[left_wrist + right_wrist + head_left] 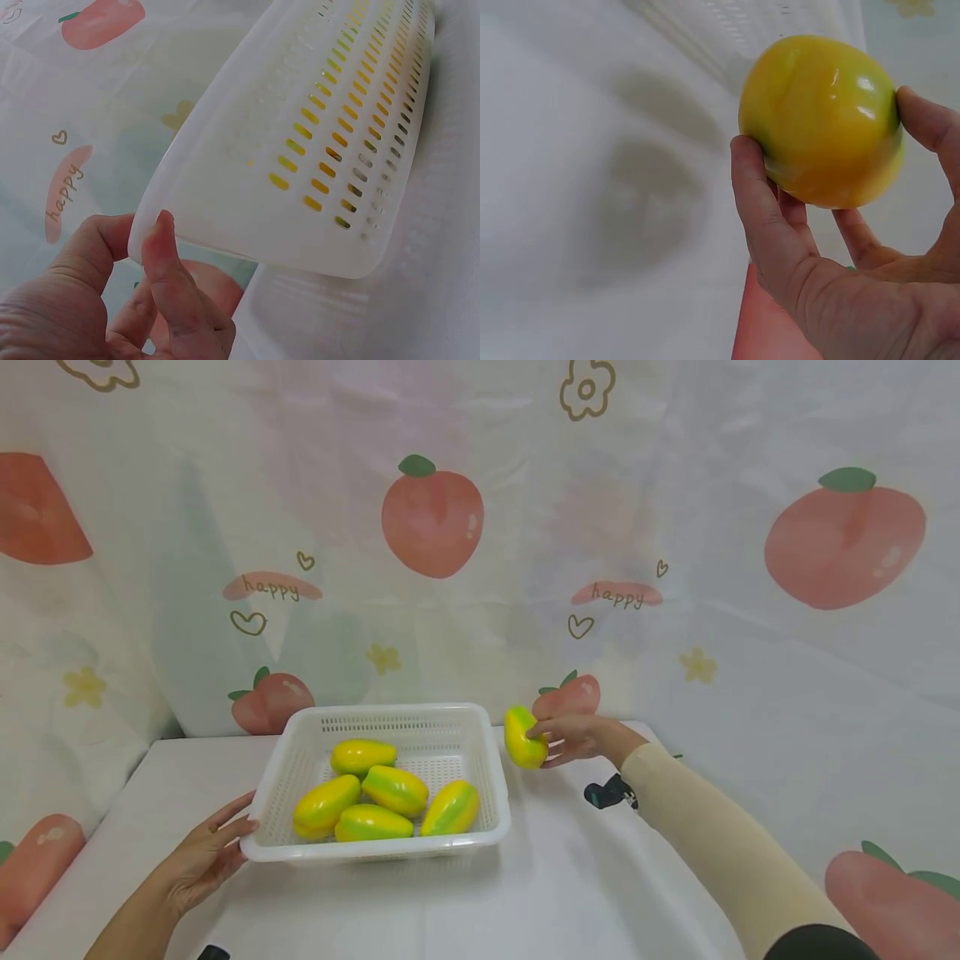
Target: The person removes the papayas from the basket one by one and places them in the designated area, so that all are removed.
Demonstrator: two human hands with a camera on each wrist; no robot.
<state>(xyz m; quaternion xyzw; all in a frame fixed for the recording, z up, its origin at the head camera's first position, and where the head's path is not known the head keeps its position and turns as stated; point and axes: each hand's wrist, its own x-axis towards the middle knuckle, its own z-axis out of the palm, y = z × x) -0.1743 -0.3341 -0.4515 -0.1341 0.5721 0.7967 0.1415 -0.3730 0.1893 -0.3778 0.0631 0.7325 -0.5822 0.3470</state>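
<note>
A white perforated basket (292,752) (315,142) stands on the white table and holds several yellow-green fruits (395,789). My left hand (213,852) (142,300) holds the basket's near left corner, thumb and fingers touching the rim. My right hand (573,739) (840,255) grips one more yellow-green fruit (523,737) (821,120) in the air just right of the basket's far right corner. A shadow of the fruit falls on the table below it in the right wrist view.
A cloth with peach prints and "happy" lettering (431,518) hangs behind and drapes over both sides. White table surface (562,877) lies in front and to the right of the basket. A dark wrist strap (609,793) sits on the right sleeve.
</note>
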